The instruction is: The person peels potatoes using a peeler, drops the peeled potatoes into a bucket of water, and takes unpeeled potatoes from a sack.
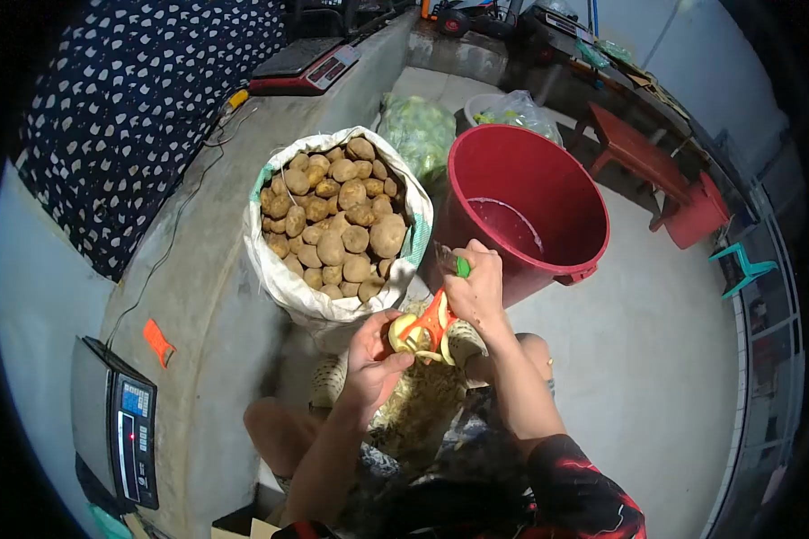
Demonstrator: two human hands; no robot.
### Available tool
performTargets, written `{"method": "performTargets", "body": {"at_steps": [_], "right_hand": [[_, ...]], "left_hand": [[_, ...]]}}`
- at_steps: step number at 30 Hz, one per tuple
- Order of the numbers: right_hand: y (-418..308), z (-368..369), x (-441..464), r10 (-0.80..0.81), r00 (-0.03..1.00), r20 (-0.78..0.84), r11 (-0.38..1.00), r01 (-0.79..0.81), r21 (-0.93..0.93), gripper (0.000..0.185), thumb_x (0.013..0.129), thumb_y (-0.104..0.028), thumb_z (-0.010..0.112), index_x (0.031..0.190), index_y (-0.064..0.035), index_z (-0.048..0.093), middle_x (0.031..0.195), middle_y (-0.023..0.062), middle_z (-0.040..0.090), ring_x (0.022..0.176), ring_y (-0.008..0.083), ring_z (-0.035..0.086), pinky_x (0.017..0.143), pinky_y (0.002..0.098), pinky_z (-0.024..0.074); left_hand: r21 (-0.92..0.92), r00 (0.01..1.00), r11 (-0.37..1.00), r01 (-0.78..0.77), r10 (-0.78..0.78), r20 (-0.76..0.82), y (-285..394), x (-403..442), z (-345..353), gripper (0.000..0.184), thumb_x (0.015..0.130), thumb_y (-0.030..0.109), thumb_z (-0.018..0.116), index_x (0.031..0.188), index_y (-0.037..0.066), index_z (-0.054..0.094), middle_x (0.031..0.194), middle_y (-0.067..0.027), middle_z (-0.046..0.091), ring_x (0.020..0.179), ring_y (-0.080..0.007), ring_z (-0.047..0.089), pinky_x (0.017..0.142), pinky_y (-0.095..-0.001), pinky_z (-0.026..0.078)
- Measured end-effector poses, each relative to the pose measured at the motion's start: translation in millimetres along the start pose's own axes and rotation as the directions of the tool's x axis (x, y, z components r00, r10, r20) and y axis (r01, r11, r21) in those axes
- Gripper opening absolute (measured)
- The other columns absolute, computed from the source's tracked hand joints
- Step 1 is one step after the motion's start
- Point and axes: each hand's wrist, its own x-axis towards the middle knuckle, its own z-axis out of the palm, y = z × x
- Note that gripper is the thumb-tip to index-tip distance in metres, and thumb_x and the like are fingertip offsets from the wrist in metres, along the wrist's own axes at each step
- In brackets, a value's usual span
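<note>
My left hand (375,359) is closed around a pale, peeled potato (404,333), held low in front of me. My right hand (476,287) grips an orange peeler (434,322), its head against the potato's right side. A curl of pale peel hangs beside the tool. From the top of the same hand a green piece (463,267) sticks out, with a dark blade-like shape beside it; I cannot make out what it is. Peelings (413,404) lie heaped below, between my legs. Just beyond my hands stands a white sack (279,287) full of unpeeled potatoes (342,216).
A large red tub (530,260) stands right of the sack. Behind are a bag of green produce (416,135) and a red stool (634,148). On the left ledge sit a digital scale (121,431), an orange object (158,342) and a red scale (306,67).
</note>
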Motion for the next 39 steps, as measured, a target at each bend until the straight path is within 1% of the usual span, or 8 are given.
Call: {"method": "performTargets", "body": {"at_steps": [4,13,17,23,27,32,37,39], "right_hand": [[36,20,10,0.262,0.965,0.013,0.963,-0.263,0.063,0.026,0.072,-0.024,0.062,0.065,0.0011,0.061,0.062,0.0228,0.053,0.063,0.0398,0.054,0.06,0.0476,0.0408],[31,14,6,0.032,0.999,-0.003,0.999,-0.032,0.034,0.027,0.072,-0.024,0.064,0.063,0.0011,0.062,0.059,0.0194,0.05,0.06,0.0385,0.053,0.057,0.0456,0.0396],[27,11,8,0.443,0.882,0.16,0.848,-0.471,0.243,0.03,0.074,-0.024,0.065,0.061,0.0021,0.06,0.06,0.0205,0.05,0.058,0.0378,0.051,0.057,0.0449,0.0385],[23,16,4,0.106,0.994,0.027,0.992,-0.107,0.063,0.026,0.071,-0.021,0.064,0.063,0.0028,0.059,0.061,0.0231,0.051,0.063,0.039,0.055,0.06,0.0465,0.0417],[38,20,10,0.427,0.884,0.193,0.852,-0.464,0.243,0.029,0.075,-0.024,0.065,0.065,0.0022,0.061,0.063,0.0233,0.054,0.06,0.037,0.053,0.059,0.0454,0.0406],[10,6,0,-0.001,0.996,0.084,0.999,-0.003,0.04,0.03,0.078,-0.025,0.065,0.065,0.0015,0.062,0.063,0.0228,0.055,0.059,0.0355,0.054,0.059,0.043,0.0415],[29,19,10,0.476,0.833,0.282,0.795,-0.545,0.267,0.026,0.073,-0.023,0.063,0.066,0.0019,0.062,0.064,0.0222,0.056,0.065,0.0395,0.055,0.062,0.0472,0.0425],[17,10,5,0.408,0.879,0.248,0.845,-0.466,0.263,0.029,0.072,-0.025,0.064,0.066,0.0028,0.061,0.061,0.0212,0.056,0.063,0.0401,0.057,0.06,0.0465,0.0435]], "left_hand": [[-0.083,0.997,0.996,0.035,-0.029,0.068,1,2,-17,0.057,0.078,-0.007,0.065,0.129,-0.004,0.04,0.118,-0.0135,0.054,0.11,-0.0222,0.054,0.097,-0.0343,0.042],[0.079,0.998,0.997,0.024,-0.028,0.051,-6,1,-15,0.057,0.077,-0.009,0.067,0.128,-0.003,0.042,0.119,-0.0119,0.053,0.112,-0.0212,0.054,0.097,-0.0334,0.044],[-0.055,0.996,0.997,0.055,-0.05,0.074,1,2,-10,0.063,0.077,0.003,0.069,0.132,-0.005,0.04,0.117,-0.0162,0.056,0.109,-0.0242,0.056,0.096,-0.0368,0.043],[0.161,0.997,0.987,0.026,-0.039,0.074,-2,1,-9,0.063,0.078,0.003,0.071,0.132,-0.005,0.04,0.119,-0.0109,0.053,0.112,-0.0208,0.053,0.099,-0.0339,0.041],[-0.006,0.993,0.998,0.058,-0.057,0.101,2,2,-14,0.061,0.075,-0.005,0.068,0.13,-0.005,0.041,0.117,-0.0107,0.054,0.11,-0.0197,0.053,0.097,-0.0322,0.041],[0.148,1.0,0.989,-0.012,0.012,0.001,-2,0,-7,0.061,0.077,-0.002,0.068,0.131,-0.005,0.04,0.117,-0.0117,0.054,0.11,-0.0205,0.053,0.097,-0.0328,0.041],[-0.082,0.989,0.994,0.076,-0.065,0.132,2,3,-16,0.058,0.079,0.0,0.068,0.129,-0.006,0.04,0.117,-0.012,0.054,0.11,-0.021,0.053,0.097,-0.0332,0.041],[-0.055,0.996,0.997,0.061,-0.057,0.062,0,2,-16,0.059,0.078,0.002,0.069,0.129,-0.005,0.04,0.116,-0.0123,0.054,0.108,-0.0216,0.054,0.097,-0.0336,0.041]]}}
